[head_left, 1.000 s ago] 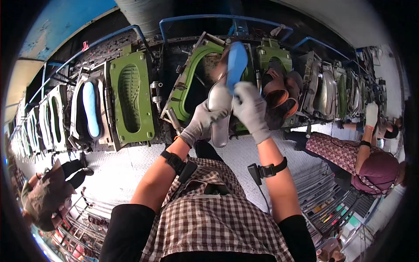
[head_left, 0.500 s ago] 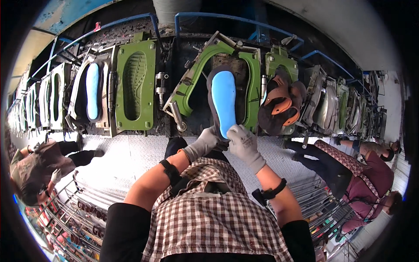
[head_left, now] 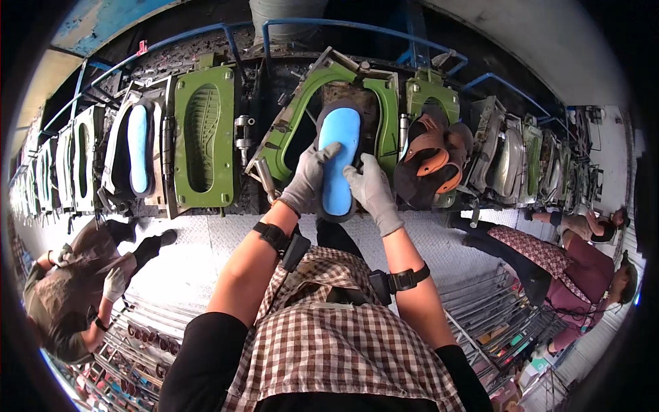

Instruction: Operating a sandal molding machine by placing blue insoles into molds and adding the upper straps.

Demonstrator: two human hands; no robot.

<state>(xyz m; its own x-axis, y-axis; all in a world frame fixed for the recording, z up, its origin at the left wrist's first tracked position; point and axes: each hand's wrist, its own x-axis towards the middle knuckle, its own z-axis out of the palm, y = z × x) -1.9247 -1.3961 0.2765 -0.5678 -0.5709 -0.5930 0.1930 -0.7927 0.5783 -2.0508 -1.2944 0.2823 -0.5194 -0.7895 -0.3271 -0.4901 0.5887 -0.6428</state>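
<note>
Tag (head_left: 142, 47), small and red, sits at the blue rail (head_left: 185, 42), and whatever it may carry is too small to read. Half a second ago both hands were together at the near end of the blue insole (head_left: 338, 161); now they are higher along it and further apart. The insole lies blue face up on a dark base, with a dark border around it, in front of the open green frame (head_left: 390, 127), its near end reaching past the frame. Left hand (head_left: 307, 178) is closed at the left edge, with the thumb laid over the blue face and the other fingers mostly hidden, so it has hold of the insole. Right hand (head_left: 371, 189) is partly open, thumb and fingers apart, the thumb touching the right edge; how firmly it presses I cannot tell. At left, the green mould (head_left: 181, 144) shows a ribbed hollow of shoe shape, and farther left another insole (head_left: 139, 147) lies in its mould. Brown sandals (head_left: 427, 143) with orange inside are piled beside the frame, at right.
</note>
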